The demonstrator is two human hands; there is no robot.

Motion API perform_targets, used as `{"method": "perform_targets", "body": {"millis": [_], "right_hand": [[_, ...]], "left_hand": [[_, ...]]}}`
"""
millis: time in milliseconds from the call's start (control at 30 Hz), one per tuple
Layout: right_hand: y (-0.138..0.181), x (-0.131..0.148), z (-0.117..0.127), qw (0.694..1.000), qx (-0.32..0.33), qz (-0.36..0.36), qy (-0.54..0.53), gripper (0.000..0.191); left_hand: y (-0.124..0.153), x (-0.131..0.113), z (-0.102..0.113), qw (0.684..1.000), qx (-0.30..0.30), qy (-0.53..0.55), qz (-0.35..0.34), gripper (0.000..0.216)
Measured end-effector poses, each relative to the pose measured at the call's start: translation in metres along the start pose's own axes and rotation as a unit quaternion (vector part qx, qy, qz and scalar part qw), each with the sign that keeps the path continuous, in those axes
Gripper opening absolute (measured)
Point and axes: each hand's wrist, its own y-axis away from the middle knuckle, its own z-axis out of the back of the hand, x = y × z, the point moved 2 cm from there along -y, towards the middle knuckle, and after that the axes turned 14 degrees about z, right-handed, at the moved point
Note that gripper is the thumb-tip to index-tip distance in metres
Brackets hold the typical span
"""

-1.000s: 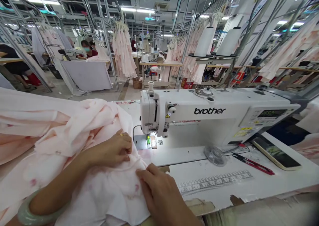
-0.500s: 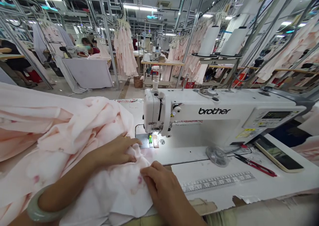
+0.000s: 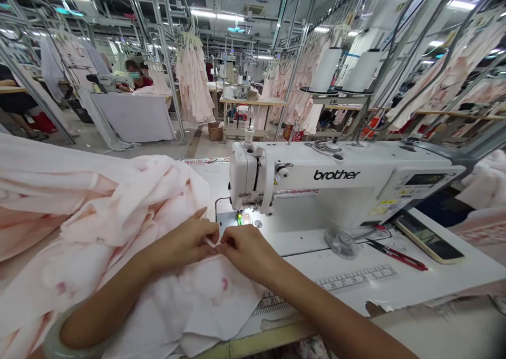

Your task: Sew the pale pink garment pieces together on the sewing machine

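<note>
Pale pink floral fabric (image 3: pixel 185 301) spreads over the left of the sewing table and hangs toward its front edge. My left hand (image 3: pixel 193 238) pinches the upper edge of this fabric, index finger and thumb bent together. Right beside it, my right hand (image 3: pixel 245 251) grips the same edge, its fingertips almost touching the left ones. Both hands sit just in front of the needle area of a white sewing machine (image 3: pixel 336 177). A small green piece (image 3: pixel 239 219) shows by the lit presser foot, partly behind my right hand. The exact fold between my fingertips is hidden.
Right of the hands lie a clear round bobbin case (image 3: pixel 342 243), red-handled thread snips (image 3: pixel 399 254) and a phone (image 3: pixel 429 235). A printed ruler (image 3: pixel 356 279) runs along the table front. Two thread cones (image 3: pixel 326 70) stand behind the machine. A person (image 3: pixel 136 79) sits at a far station.
My right hand has moved up and left to meet my left hand at the fabric's edge. The fabric's front corner has shifted right over the ruler. The view has shifted slightly.
</note>
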Motion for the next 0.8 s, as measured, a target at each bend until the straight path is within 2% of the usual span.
{"method": "perform_targets", "body": {"millis": [100, 200, 267, 400, 467, 567, 633, 733, 800], "right_hand": [[0.022, 0.004, 0.004, 0.996, -0.020, 0.003, -0.083, 0.016], [0.058, 0.005, 0.010, 0.980, -0.031, -0.023, -0.197, 0.019], [0.078, 0.004, 0.015, 0.984, -0.045, -0.030, -0.167, 0.022], [0.094, 0.005, 0.019, 0.992, -0.120, 0.013, -0.036, 0.015], [0.091, 0.012, 0.017, 0.987, -0.148, 0.052, -0.046, 0.013], [0.080, 0.023, 0.008, 0.980, -0.129, 0.093, -0.122, 0.036], [0.073, 0.025, 0.001, 0.977, -0.121, 0.081, -0.156, 0.038], [0.067, 0.021, -0.008, 0.976, -0.139, 0.033, -0.167, 0.017], [0.066, 0.018, -0.012, 0.973, -0.139, 0.009, -0.183, 0.011]], "left_hand": [[0.012, -0.011, 0.002, 0.994, 0.045, 0.092, 0.035, 0.008], [0.024, -0.027, -0.002, 0.972, 0.142, 0.172, 0.079, 0.012], [0.027, -0.037, -0.008, 0.967, 0.170, 0.170, 0.083, 0.012], [0.025, -0.044, -0.013, 0.980, 0.140, 0.131, 0.059, 0.007], [0.025, -0.044, -0.012, 0.981, 0.127, 0.138, 0.054, 0.007], [0.026, -0.042, -0.004, 0.982, 0.106, 0.148, 0.055, 0.009], [0.028, -0.040, 0.002, 0.983, 0.091, 0.147, 0.056, 0.006], [0.029, -0.036, 0.008, 0.984, 0.079, 0.153, 0.050, 0.007], [0.030, -0.034, 0.010, 0.984, 0.079, 0.153, 0.035, 0.011]]}}
